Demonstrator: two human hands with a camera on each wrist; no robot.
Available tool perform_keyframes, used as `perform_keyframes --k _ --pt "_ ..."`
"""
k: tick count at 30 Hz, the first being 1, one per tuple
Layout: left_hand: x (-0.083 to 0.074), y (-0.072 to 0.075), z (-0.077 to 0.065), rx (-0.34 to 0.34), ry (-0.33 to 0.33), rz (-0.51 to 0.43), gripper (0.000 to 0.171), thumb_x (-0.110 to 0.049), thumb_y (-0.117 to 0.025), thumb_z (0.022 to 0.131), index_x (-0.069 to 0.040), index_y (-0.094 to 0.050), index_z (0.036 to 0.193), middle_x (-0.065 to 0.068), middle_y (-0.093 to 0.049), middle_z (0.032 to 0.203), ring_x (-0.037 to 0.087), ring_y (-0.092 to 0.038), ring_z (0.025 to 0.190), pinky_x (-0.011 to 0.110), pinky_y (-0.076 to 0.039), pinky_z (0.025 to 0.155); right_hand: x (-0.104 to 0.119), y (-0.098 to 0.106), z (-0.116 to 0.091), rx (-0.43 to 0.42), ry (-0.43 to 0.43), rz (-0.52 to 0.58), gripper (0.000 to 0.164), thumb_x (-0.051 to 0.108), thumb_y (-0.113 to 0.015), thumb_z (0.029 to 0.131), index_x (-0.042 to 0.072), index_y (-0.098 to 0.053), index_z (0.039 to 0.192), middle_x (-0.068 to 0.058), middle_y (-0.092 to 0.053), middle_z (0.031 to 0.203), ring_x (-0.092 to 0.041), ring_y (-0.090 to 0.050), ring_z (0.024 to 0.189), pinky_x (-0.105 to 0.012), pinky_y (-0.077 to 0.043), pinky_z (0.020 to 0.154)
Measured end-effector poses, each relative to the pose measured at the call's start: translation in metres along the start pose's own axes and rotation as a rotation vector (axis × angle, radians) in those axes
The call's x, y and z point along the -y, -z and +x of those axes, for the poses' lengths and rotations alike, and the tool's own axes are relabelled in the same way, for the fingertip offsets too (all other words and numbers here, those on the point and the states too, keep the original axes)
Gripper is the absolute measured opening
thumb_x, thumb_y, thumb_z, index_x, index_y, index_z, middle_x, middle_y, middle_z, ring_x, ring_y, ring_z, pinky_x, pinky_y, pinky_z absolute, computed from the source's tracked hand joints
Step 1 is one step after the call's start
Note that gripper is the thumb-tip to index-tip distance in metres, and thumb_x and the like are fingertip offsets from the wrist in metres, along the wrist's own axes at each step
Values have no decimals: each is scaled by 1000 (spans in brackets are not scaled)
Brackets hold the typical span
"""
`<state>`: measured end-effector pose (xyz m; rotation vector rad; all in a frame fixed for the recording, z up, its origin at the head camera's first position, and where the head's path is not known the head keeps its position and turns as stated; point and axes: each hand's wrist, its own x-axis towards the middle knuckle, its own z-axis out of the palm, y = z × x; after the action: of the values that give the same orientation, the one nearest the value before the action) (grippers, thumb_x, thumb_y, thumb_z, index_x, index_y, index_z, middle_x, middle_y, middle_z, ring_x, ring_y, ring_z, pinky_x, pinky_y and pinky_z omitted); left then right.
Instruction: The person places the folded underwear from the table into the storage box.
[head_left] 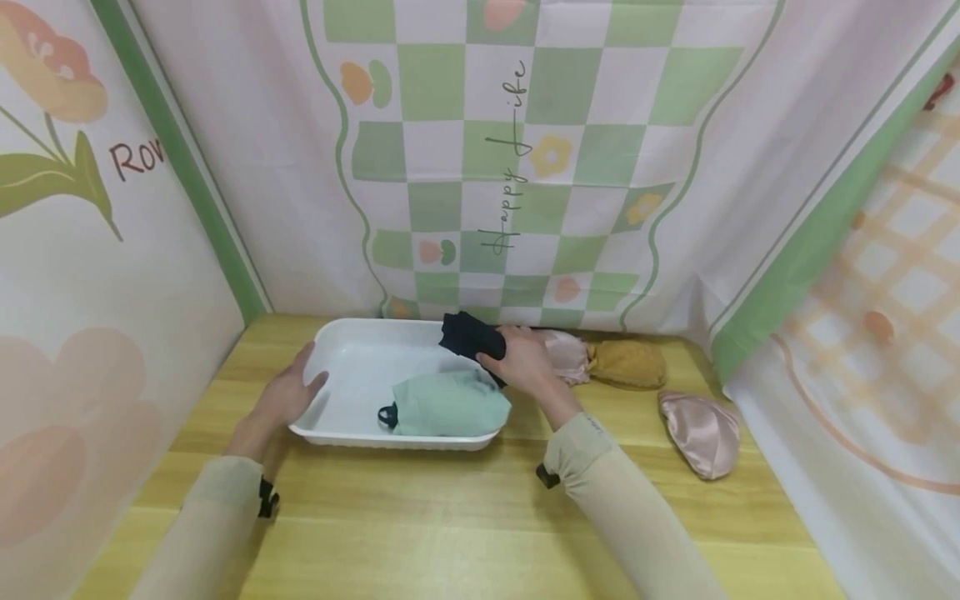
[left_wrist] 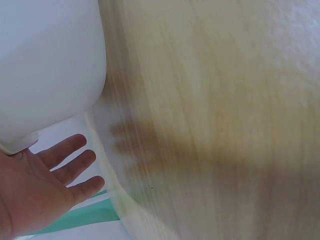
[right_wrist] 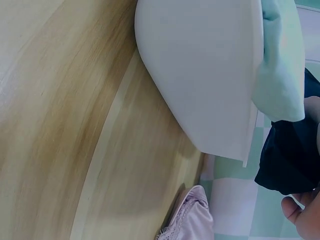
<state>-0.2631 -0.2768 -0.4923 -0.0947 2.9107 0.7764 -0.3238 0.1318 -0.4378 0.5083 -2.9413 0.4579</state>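
Note:
A white tray (head_left: pixel 352 375) stands on the table, with a mint-green fabric bundle (head_left: pixel 450 406) with a small black loop lying in its right front part. My right hand (head_left: pixel 522 358) grips a black cloth bundle (head_left: pixel 468 333) above the tray's back right part. In the right wrist view the dark cloth (right_wrist: pixel 292 157) hangs beside the mint fabric (right_wrist: pixel 280 65), thumb against its lower end. My left hand (head_left: pixel 283 398) is at the tray's left rim, thumb on the inner side. Its other fingers (left_wrist: pixel 72 170) stretch out, spread, below the rim in the left wrist view.
Right of the tray lie a pale pink lacy cloth (head_left: pixel 567 354), partly behind my right hand, and a mustard cloth bundle (head_left: pixel 628 364). A pink satin piece (head_left: pixel 701 435) lies nearer the table's right edge. Patterned curtains (head_left: pixel 502 167) hang behind and at both sides.

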Motion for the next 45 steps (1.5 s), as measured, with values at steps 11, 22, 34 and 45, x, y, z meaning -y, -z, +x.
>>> perform_keyframes --k 11,22,34,45 --pt "2 -1 1 -14 -11 -11 78 -50 -34 106 -12 6 161 31 -17 162 56 -29 142 65 -27 118 10 -1 12 24 25 -12 59 51 -66 91 8 -61 131 -14 -66 129 -35 -58 121 -54 -46 105" --pt "6 -3 1 -28 -30 0 77 -48 -35 106 -9 3 161 33 -20 160 57 -33 139 65 -31 116 17 -6 21 59 85 -55 59 50 -68 91 9 -60 133 -11 -66 130 -33 -57 123 -50 -43 110" --pt "3 -2 1 -28 -32 -9 77 -49 -35 106 -12 5 161 32 -20 160 56 -32 141 65 -30 117 21 -11 27 88 110 -71 62 49 -70 90 10 -58 136 -8 -63 136 -31 -52 129 -50 -39 116" --pt "4 -2 0 -28 -37 -14 77 -48 -35 106 -10 3 161 34 -22 159 57 -33 140 65 -30 116 24 -12 29 194 83 -137 77 58 -68 88 20 -45 150 -8 -46 155 -33 -36 146 -54 -29 122"
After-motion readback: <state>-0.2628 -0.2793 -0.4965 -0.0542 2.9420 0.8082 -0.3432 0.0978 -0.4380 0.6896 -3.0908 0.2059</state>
